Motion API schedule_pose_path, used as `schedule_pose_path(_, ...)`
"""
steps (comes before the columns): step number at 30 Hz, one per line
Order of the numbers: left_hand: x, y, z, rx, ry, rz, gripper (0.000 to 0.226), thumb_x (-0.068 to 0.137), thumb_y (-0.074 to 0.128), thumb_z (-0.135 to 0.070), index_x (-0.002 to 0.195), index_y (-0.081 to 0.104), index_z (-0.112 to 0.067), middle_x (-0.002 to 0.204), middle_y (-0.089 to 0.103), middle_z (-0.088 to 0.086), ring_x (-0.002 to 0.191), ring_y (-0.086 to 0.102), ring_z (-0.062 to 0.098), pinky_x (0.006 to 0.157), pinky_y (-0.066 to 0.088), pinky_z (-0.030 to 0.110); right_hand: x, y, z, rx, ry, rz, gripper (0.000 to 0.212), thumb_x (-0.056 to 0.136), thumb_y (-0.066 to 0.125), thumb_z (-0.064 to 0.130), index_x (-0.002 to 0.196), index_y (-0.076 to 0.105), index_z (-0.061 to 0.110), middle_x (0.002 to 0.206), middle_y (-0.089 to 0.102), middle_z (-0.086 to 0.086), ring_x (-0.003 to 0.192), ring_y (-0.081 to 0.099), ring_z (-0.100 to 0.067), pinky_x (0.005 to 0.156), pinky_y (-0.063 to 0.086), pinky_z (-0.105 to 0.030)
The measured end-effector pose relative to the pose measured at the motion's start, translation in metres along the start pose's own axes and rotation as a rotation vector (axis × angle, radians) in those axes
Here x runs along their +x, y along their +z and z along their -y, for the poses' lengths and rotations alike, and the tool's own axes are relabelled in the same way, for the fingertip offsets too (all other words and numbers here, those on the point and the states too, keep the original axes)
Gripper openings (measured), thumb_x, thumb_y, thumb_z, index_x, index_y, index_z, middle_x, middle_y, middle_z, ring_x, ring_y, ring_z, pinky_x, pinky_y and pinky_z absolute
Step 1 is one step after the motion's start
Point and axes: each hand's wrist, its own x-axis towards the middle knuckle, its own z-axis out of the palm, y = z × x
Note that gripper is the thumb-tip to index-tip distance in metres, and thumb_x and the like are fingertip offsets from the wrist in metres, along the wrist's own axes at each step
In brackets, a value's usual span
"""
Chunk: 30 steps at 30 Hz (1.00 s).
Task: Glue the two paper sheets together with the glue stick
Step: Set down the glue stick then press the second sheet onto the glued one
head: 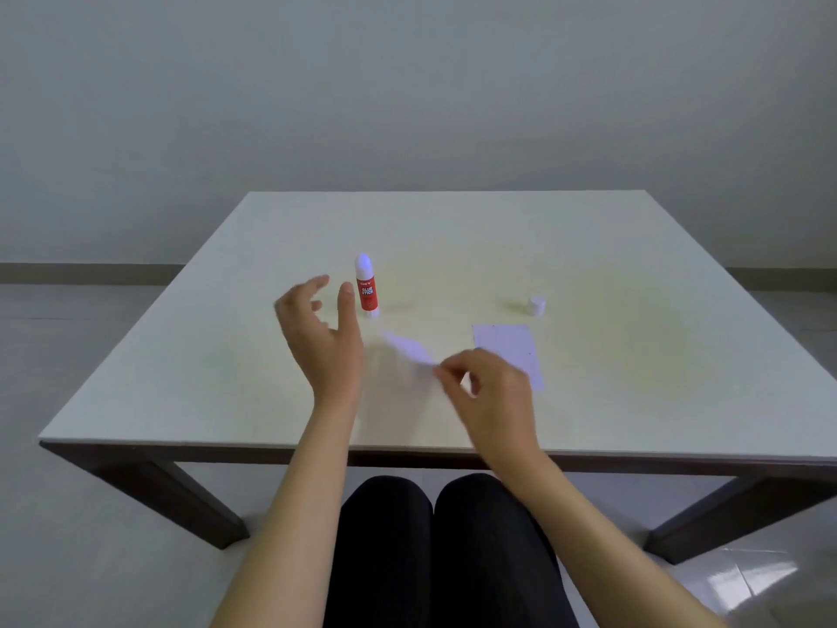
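Glue stick [366, 285] beside left hand [322, 337]

The glue stick [366, 286] carries white lettering on its red label reading "GLUE STICK"; a smaller line above it and fine print below are too blurred to read.

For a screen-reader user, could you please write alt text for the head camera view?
The right hand pinches a blurred paper sheet above a pale table, while the open left hand hovers beside an upright, uncapped red glue stick. A second sheet lies flat to the right, the white cap beyond it.
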Motion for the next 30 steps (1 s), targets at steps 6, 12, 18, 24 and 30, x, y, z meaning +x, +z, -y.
schedule_pose_path(6,-0.041,0.012,-0.009,-0.160,-0.486,0.454,0.014,0.088,0.059,-0.020,0.093,0.068,-0.011,0.087,0.072,0.004,0.081,0.071,0.018,0.068,0.057,0.031,0.025,-0.030,-0.009,0.713,0.512,-0.171,0.012,0.086,0.063,0.015,0.077,0.067,0.008,0.064,0.068,0.004,0.050,0.046,-0.008,0.048,0.038,-0.014)
schedule_pose_path(12,-0.053,0.026,-0.031,-0.322,-0.592,0.495,0.013,0.086,0.062,-0.013,0.079,0.071,-0.008,0.084,0.075,0.010,0.073,0.072,0.020,0.061,0.057,0.022,0.013,-0.031,-0.016,0.923,0.726,-0.135,0.016,0.088,0.061,0.011,0.072,0.063,0.010,0.068,0.070,-0.005,0.050,0.040,-0.015,0.050,0.034,-0.023)
schedule_pose_path(18,-0.051,0.029,-0.034,-0.363,-0.593,0.511,0.010,0.085,0.065,-0.015,0.080,0.071,-0.008,0.079,0.076,0.005,0.075,0.074,0.021,0.061,0.058,0.023,0.013,-0.038,-0.025,0.937,0.743,-0.155,0.016,0.088,0.059,0.009,0.072,0.061,0.010,0.063,0.072,-0.004,0.049,0.039,-0.016,0.046,0.033,-0.021)
schedule_pose_path(24,-0.049,0.037,-0.031,-0.251,-0.539,0.551,0.006,0.079,0.068,-0.007,0.075,0.071,-0.010,0.079,0.073,0.012,0.072,0.071,0.026,0.064,0.058,0.026,0.016,-0.052,-0.040,0.798,0.695,-0.089,0.010,0.086,0.063,0.014,0.078,0.067,0.009,0.070,0.072,-0.007,0.042,0.045,-0.013,0.045,0.036,-0.024)
schedule_pose_path(30,-0.053,0.049,-0.029,-0.134,-0.467,0.623,0.015,0.077,0.068,-0.009,0.064,0.070,-0.017,0.061,0.072,-0.006,0.059,0.071,0.011,0.053,0.054,0.019,0.036,-0.067,-0.063,0.491,0.624,-0.031,0.018,0.083,0.066,0.012,0.064,0.065,0.010,0.061,0.056,-0.006,0.049,0.044,-0.016,0.046,0.032,-0.026)
